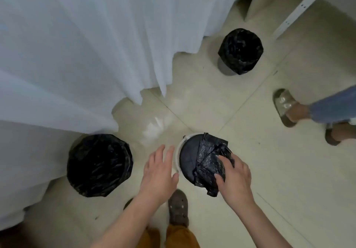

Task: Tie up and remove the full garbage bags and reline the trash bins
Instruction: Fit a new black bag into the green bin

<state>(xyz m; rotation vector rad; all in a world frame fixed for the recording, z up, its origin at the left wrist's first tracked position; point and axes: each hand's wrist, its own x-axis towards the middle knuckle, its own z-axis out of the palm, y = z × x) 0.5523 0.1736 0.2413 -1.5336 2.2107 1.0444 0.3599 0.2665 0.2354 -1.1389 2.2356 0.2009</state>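
Looked straight down at a tiled floor (240, 112) with three bins. Right hand (236, 178) gripped a crumpled black garbage bag (209, 161), fingers and thumb curled into the plastic. Bag lay draped over the right half of a white-rimmed bin (178, 151), spilling past the rim just under the thumb. Dark bare inside of that bin visible left of the fingertips.

Left hand (159, 170) hovered loose, fingers straight and slightly spread, holding nothing, fingertips just beside the white rim's left edge. Touching it or not, couldn't tell.

Well left of the left hand's fingers stood an already lined bin (99, 165), black liner folded over its rim. Far beyond the right fingertips, toward the top of the view, stood another lined bin (240, 52), partly tucked against white curtain fabric (77, 45). Curtain hung across the whole upper left.

Below the wrists: orange trousers (181, 236) and a dark shoe (178, 207). Off to the right of the right hand's fingers, a second person's sandalled foot (285, 107) and blue trouser leg (331, 107).
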